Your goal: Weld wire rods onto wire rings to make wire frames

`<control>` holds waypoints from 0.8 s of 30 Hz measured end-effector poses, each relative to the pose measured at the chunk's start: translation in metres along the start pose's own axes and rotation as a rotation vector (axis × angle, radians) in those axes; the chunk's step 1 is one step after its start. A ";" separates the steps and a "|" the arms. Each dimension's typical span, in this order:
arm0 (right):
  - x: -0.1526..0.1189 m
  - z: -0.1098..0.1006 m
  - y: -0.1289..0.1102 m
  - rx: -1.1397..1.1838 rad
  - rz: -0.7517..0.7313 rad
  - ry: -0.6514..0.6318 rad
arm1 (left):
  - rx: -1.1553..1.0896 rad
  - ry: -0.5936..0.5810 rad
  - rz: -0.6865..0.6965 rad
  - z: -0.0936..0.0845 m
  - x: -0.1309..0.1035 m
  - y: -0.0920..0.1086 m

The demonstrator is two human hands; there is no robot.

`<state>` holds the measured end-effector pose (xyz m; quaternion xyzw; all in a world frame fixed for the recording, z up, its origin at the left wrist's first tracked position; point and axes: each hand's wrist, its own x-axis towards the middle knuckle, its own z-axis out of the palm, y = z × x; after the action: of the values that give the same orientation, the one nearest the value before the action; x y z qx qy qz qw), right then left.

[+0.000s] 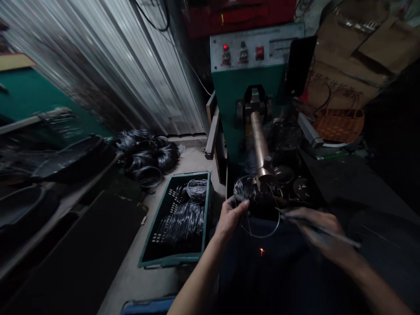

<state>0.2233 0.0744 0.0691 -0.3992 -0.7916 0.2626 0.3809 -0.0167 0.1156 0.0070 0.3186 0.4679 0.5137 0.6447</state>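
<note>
My left hand [232, 214] is closed, pinching a thin wire ring [267, 236] between thumb and fingers. The ring hangs below the copper-coloured arm [261, 148] of a green machine that looks like a spot welder. My right hand [320, 229] is closed around a long thin metal tool [343, 238], its kind unclear in the dim light. Its tip reaches the right side of the ring; whether it grips the wire I cannot tell. A small orange spark [261, 250] glows below the ring, over dark cloth.
A green plastic crate [207, 210] of wire rings stands on the floor at left. Coils of dark wire [147, 153] lie by the corrugated wall. The machine's control panel [257, 49] has a lit red lamp. A wicker basket [341, 124] and cardboard [357, 57] are at right.
</note>
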 end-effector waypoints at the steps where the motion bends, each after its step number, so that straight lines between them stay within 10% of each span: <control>1: -0.008 -0.001 -0.002 0.070 0.128 0.038 | 0.012 0.002 -0.005 -0.002 -0.013 -0.003; 5: -0.036 0.005 -0.001 0.402 0.594 0.061 | 0.045 -0.034 -0.064 -0.006 -0.051 -0.016; 10: -0.055 0.017 -0.007 0.484 0.676 0.051 | 0.072 -0.023 -0.054 -0.011 -0.064 -0.034; 24: -0.058 0.020 0.013 -0.160 -0.174 -0.506 | 0.052 0.002 -0.120 -0.003 -0.071 -0.042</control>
<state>0.2359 0.0307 0.0254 -0.2802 -0.9111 0.2568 0.1595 -0.0067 0.0360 -0.0116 0.3060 0.4999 0.4624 0.6654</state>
